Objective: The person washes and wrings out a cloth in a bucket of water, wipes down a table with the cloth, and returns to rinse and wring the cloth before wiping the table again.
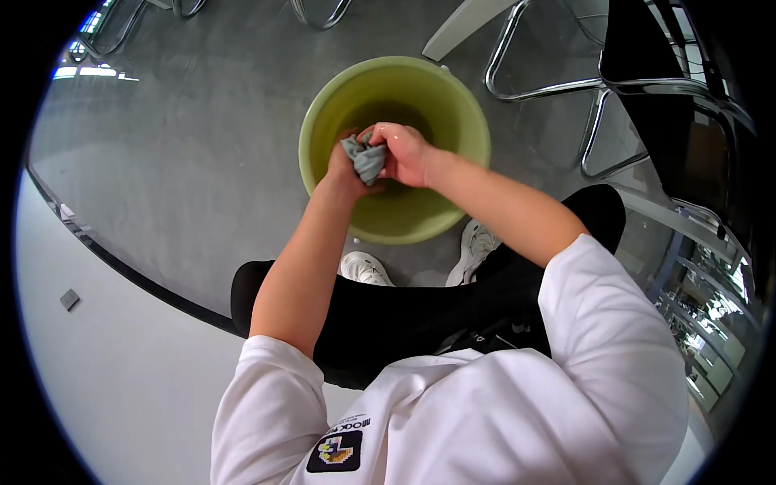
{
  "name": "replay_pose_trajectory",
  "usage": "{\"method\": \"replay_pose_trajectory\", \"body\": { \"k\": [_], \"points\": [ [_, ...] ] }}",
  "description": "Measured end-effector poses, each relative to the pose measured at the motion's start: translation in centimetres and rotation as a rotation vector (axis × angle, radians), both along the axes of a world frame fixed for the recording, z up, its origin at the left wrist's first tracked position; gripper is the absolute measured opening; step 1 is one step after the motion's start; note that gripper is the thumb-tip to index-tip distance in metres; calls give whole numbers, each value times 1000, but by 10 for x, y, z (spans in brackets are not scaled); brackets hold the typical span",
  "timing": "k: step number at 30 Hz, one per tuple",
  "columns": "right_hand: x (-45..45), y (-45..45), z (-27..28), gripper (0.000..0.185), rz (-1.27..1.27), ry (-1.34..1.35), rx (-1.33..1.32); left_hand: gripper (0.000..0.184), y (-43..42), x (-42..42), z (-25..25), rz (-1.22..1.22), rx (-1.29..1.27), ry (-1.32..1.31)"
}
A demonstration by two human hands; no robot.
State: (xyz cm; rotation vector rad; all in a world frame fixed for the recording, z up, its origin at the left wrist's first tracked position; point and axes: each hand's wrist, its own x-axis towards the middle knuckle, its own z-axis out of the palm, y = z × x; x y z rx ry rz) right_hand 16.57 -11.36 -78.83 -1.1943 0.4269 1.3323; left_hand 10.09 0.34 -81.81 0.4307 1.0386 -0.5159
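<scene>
A crumpled grey cloth (368, 162) is bunched up between my two hands, over the green bucket (315, 145). My left hand (346, 168) closes round the cloth from the left side, its fingers partly hidden behind it. From the right, my right hand (404, 153) grips the same cloth, with thumb and fingers curled against it and its skin looking wet. The inside of the bucket is shaded beneath the hands, and I cannot tell how much water it holds.
The bucket stands on a grey floor (186, 153), just beyond my white shoes (365, 268). A black chair (663, 121) with chrome legs is at the right, near a pale table leg (465, 28). A white wall (121, 380) with a socket (70, 299) runs along the left.
</scene>
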Motion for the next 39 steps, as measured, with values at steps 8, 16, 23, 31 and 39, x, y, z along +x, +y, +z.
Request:
{"method": "replay_pose_trajectory", "body": {
  "k": [8,16,23,31,39],
  "points": [
    [-37,21,-24,36,259,-1526,-410,40,-6,-9,-43,250,-132,-232],
    [-21,26,-54,34,593,-1388,-568,39,-9,-8,-39,255,27,7],
    [4,-8,-129,28,516,-1430,-1261,56,-18,3,11,43,241,223],
    [-1,1,-33,35,332,-217,-259,51,-7,-2,-10,141,81,109],
    [-37,25,-21,53,291,-1136,-505,38,-6,-7,-30,272,-148,-267]
  ]
}}
